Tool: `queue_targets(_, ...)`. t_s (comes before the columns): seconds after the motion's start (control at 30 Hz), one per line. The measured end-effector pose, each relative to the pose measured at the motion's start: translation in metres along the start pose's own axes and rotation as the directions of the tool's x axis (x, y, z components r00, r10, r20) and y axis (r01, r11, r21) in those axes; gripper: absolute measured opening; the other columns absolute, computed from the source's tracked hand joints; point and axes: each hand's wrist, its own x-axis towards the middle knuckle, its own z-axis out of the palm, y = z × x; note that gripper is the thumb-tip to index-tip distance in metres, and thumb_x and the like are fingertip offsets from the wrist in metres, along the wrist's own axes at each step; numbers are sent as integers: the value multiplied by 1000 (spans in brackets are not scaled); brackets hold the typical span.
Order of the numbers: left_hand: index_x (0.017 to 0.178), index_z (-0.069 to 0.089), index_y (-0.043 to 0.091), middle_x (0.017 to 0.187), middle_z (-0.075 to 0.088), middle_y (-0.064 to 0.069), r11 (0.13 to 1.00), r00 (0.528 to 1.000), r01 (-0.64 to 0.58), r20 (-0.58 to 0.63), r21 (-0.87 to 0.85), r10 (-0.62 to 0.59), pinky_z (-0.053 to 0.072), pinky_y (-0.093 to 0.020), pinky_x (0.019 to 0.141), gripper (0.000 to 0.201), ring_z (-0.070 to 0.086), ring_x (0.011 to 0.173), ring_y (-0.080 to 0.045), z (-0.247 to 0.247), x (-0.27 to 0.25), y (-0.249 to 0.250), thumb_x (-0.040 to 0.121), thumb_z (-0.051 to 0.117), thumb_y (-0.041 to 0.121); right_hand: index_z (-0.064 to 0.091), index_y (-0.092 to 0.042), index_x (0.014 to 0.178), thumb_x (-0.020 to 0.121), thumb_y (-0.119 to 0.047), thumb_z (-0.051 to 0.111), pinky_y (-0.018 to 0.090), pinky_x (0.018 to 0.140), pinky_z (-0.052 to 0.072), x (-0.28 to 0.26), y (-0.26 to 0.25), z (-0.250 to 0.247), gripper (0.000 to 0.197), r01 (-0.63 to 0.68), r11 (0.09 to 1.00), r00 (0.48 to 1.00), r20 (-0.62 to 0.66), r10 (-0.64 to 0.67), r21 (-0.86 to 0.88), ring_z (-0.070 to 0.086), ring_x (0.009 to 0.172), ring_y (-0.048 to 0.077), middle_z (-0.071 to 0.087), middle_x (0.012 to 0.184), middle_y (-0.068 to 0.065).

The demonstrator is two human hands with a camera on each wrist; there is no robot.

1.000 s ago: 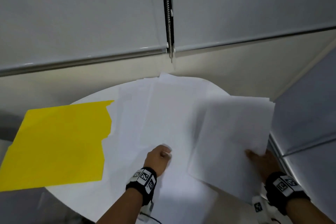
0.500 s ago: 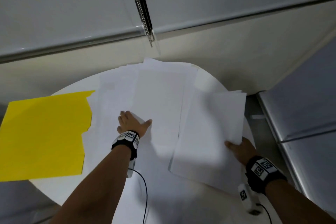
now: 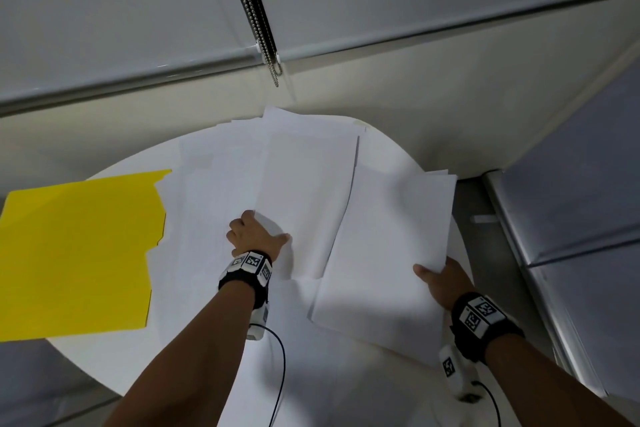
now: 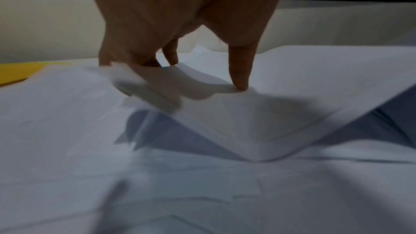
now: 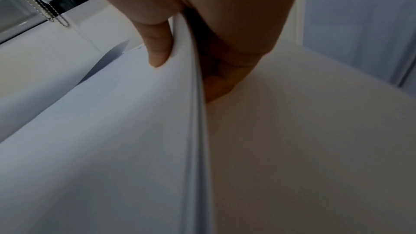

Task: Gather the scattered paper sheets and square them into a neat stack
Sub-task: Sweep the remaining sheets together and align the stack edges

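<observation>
Several white sheets (image 3: 304, 184) lie overlapping on a round white table (image 3: 384, 152). My left hand (image 3: 254, 236) is on them at the middle. Its fingers curl under the lifted edge of a white sheet (image 4: 225, 122) and the thumb (image 4: 239, 77) presses on top. My right hand (image 3: 443, 281) grips a bundle of white sheets (image 3: 388, 246) at its near right corner, thumb (image 5: 157, 51) on top and fingers beneath. The bundle lies over the table's right side. A yellow sheet (image 3: 79, 253) hangs over the left rim.
A bead chain (image 3: 256, 10) hangs from a grey roller blind behind the table. A grey cabinet (image 3: 571, 201) stands close on the right. Cables run from both wrist cameras along the near side of the table.
My left hand reached forward, lay flat on the loose sheets, and now curls under one sheet's edge. My right hand keeps the bundle, which has dropped lower over the table's right side.
</observation>
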Motion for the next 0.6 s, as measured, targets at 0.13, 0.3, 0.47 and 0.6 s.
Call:
queue_targets(0.13, 149, 22, 14, 140, 45, -16, 982, 1000, 14, 9, -190, -13, 45, -44, 98, 83, 46, 127, -35, -5, -2, 2, 82, 73, 19, 60, -6, 123, 87, -19, 67, 30, 90, 43, -2, 3, 0, 40, 13, 1000, 1000, 0, -13, -16, 60, 110, 31, 65, 115, 11)
queue_targets(0.3, 120, 56, 3, 114, 63, -15, 981, 996, -73, 35, -182, 81, 48, -37, 81, 33, 57, 92, -29, -29, -7, 2, 92, 59, 20, 61, -8, 120, 86, -21, 68, 34, 90, 47, 3, 5, 2, 37, 23, 1000, 1000, 8, -22, -15, 62, 99, 29, 67, 108, 10)
queue_targets(0.47, 147, 38, 7, 147, 45, -16, 958, 977, -215, -41, -192, 211, 34, -36, 109, 55, 43, 135, -34, -68, -20, 6, 96, 57, 16, 62, -9, 118, 86, -22, 67, 35, 88, 48, 3, 2, 2, 35, 26, 1000, 999, 31, -25, -16, 62, 96, 28, 66, 104, 8)
queue_targets(0.6, 127, 59, 13, 124, 65, -12, 807, 925, -379, -213, -452, 315, 48, -45, 97, 46, 61, 114, -32, -107, -14, -4, 82, 67, 24, 62, -9, 116, 86, -20, 67, 31, 87, 45, 2, 0, 0, 32, 23, 1000, 999, 41, -23, -7, 61, 95, 25, 65, 101, 5)
